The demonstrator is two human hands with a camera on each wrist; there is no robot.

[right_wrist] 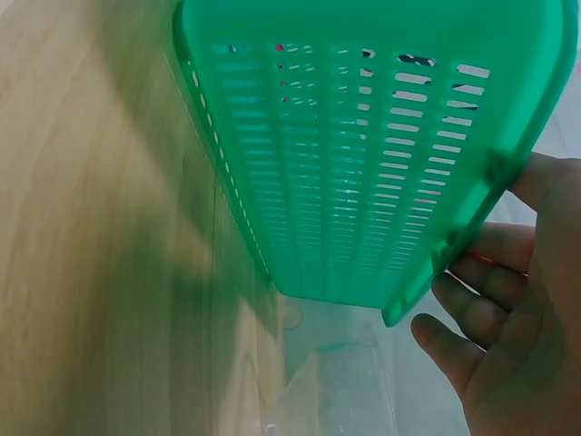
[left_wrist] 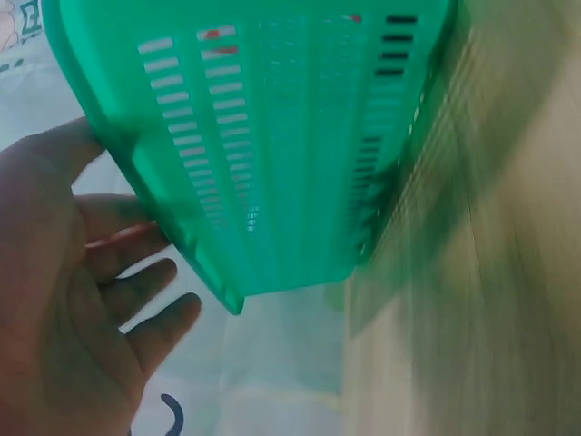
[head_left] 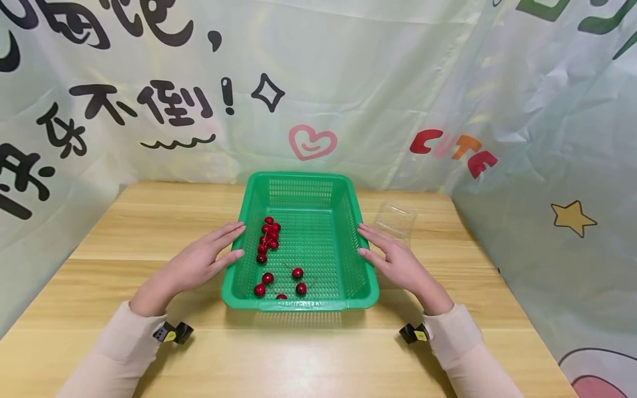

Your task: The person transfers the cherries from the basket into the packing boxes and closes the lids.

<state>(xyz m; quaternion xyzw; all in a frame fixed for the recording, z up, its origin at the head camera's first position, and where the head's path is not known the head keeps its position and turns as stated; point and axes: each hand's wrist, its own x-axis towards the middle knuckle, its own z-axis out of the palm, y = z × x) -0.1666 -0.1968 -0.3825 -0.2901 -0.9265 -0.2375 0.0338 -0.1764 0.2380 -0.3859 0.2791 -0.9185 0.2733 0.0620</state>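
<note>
A green plastic basket [head_left: 308,305] with slotted walls sits on the wooden table between both hands. Inside it, a cluster of dark red cherries [head_left: 269,237] lies along the left side, and several more cherries [head_left: 297,273] are scattered near the front. My left hand [head_left: 196,260] touches the basket's left rim with nearly straight fingers, the thumb apart from them. On the opposite rim rest the fingertips of my right hand [head_left: 398,260], likewise extended. Both wrist views show the fingers at the rim's outer edge, with the slotted side walls [left_wrist: 300,163] below it.
Behind the right hand stands a clear plastic container [head_left: 396,218] on the table [head_left: 169,221]. A printed cloth backdrop [head_left: 373,83] closes off the back and both sides. Each wrist carries a small black camera [head_left: 173,333].
</note>
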